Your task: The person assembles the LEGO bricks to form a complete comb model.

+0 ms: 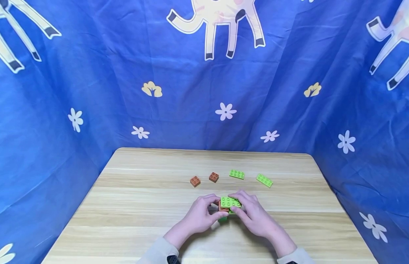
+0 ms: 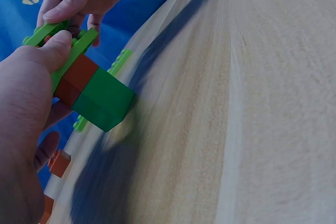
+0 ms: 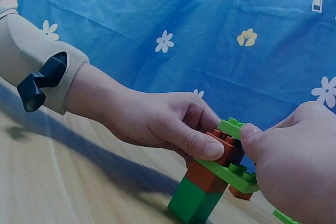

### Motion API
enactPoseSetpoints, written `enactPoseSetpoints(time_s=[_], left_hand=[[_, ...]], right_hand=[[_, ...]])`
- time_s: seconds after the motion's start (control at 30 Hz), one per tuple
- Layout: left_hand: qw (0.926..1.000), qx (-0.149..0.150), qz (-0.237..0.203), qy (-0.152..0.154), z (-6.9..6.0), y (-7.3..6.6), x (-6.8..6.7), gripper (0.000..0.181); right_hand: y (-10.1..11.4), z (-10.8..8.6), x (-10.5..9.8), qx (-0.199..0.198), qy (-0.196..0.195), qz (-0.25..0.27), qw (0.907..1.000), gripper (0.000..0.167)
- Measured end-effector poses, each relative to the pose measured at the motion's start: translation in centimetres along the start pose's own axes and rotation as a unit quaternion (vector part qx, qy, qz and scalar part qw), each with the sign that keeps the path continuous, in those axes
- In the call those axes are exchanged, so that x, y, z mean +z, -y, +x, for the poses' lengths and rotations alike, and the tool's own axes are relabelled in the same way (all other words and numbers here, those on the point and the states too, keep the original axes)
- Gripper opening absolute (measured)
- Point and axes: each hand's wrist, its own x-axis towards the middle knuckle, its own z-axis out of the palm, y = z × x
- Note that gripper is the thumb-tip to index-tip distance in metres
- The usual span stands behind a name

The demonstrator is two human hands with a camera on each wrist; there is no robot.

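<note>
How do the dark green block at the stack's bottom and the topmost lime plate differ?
The dark green block is chunky; the lime plate is thin. The block is deep green, the plate yellowish green. The block sits lowest; the plate is uppermost, pinched by the right hand. Both are green toy building pieces.

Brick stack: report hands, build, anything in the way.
Left hand grips brick stack, green base lowest. Right hand pinches top lime brick, seating unclear. Four loose bricks beyond, clear of hands.
</note>
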Motion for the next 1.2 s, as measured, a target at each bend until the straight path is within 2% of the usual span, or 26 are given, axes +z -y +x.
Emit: enactPoseSetpoints(time_s=[0.33, 0.8, 1.2], left_hand=[[0.9999, -0.011, -0.005, 0.001, -0.07, -0.31, -0.11, 0.028], [0.9999, -0.012, -0.005, 0.001, -0.14, 0.04, -0.14, 0.033], [1.0, -0.008, -0.001, -0.001, -0.18, -0.12, -0.13, 0.034]], right_hand=[[0.31, 0.1, 0.01, -0.001, 0.015, -0.004, 0.9999, 0.038], [0.29, 0.44, -0.07, -0.046, 0.007, -0.059, 0.9972, 0.036], [0.36, 0.46, -0.38, -0.04, 0.005, -0.094, 0.9948, 0.036]])
